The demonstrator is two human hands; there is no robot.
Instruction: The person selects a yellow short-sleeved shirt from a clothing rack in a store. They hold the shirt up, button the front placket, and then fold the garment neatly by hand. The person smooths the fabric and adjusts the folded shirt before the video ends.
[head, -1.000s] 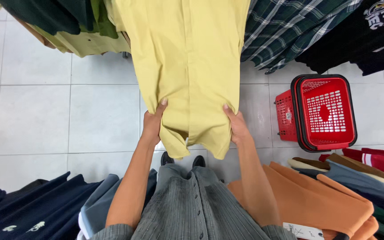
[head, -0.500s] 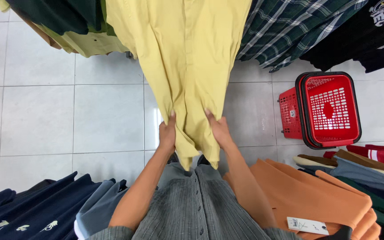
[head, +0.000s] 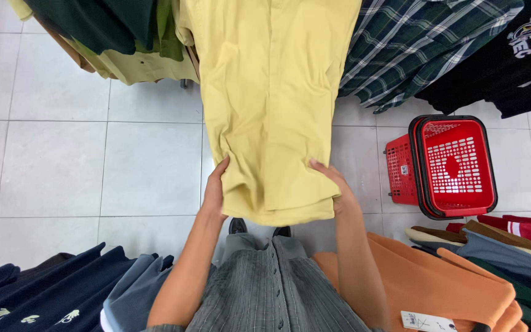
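Note:
A pale yellow shirt [head: 271, 104] hangs down in front of me from the top of the view. My left hand [head: 214, 190] grips its lower left edge, fingers curled around the fabric. My right hand [head: 334, 184] holds the lower right edge, pulling the hem flat and wide. The hem is stretched between both hands just above my shoes [head: 259, 226]. I wear a grey striped button shirt [head: 271, 289].
A red plastic shopping basket [head: 450, 166] stands on the white tiled floor at right. Hanging clothes surround me: a plaid shirt [head: 419, 49], black tops [head: 511, 61], green and olive garments [head: 124, 37], navy shirts [head: 38, 295], and an orange garment [head: 437, 283] with a tag.
My hands had drawn together at the shirt's bottom half a second ago; now they have spread apart again, stretching the hem flat and wide.

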